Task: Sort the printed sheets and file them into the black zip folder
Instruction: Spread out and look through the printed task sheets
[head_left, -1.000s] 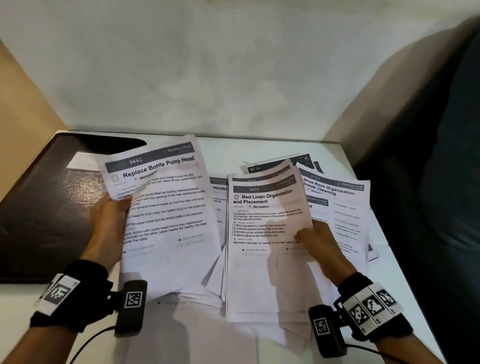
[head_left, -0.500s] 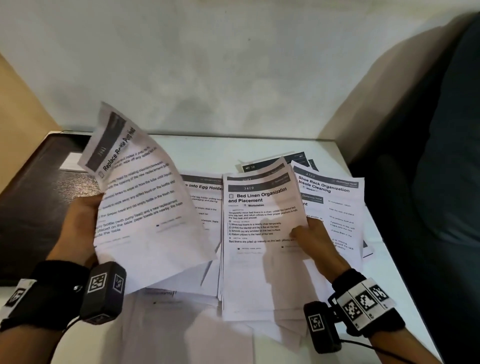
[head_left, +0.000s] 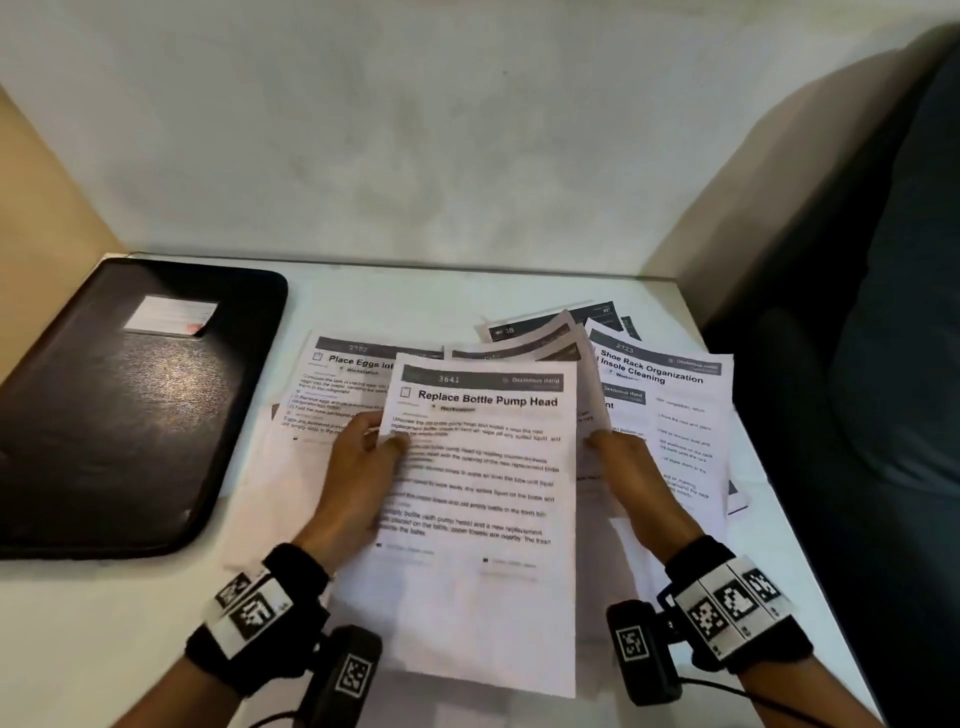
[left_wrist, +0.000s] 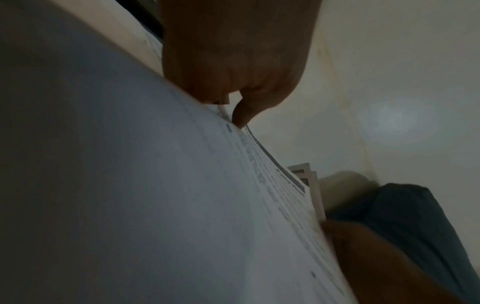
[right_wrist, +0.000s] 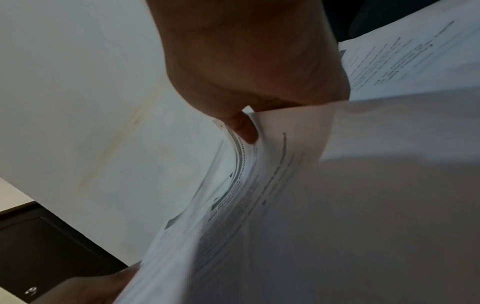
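The "Replace Bottle Pump Head" sheet (head_left: 483, 493) lies on top of a raised stack at the table's middle. My left hand (head_left: 382, 439) pinches its left edge, thumb on top and fingers under the paper. In the left wrist view the same hand (left_wrist: 233, 107) nips the sheet's edge (left_wrist: 130, 185). My right hand (head_left: 595, 441) grips the stack's right edge, and the right wrist view shows its thumb (right_wrist: 245, 131) pressed on curled sheets (right_wrist: 259, 205). The black zip folder (head_left: 130, 405) lies shut at the left, apart from both hands.
More printed sheets are fanned on the white table (head_left: 104, 623): "Place Eggs" (head_left: 353, 384) at the left, "Shoe Rack Organization" (head_left: 670, 405) at the right, several behind. A wall runs along the back and a dark cushion (head_left: 893, 364) borders the right edge.
My left hand swung the "Replace Bottle Pump Head" sheet from the left down onto the middle stack, covering the "Bed Linen" sheet. My right hand shifted to the stack's right edge.
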